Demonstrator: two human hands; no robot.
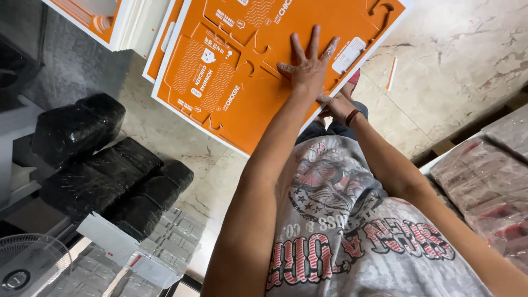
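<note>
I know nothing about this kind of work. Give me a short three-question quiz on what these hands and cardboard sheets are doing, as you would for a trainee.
1. True or false: the left hand lies flat, fingers spread, on the orange die-cut cardboard sheet.
2. Where is the right hand? A) on the black wrapped bundles; B) at the near edge of the sheet, partly under it; C) on the white fan.
3. Fill in: the floor under the stack looks like pale ____ .

Key
1. True.
2. B.
3. Marble; it is light stone with dark veins.
</note>
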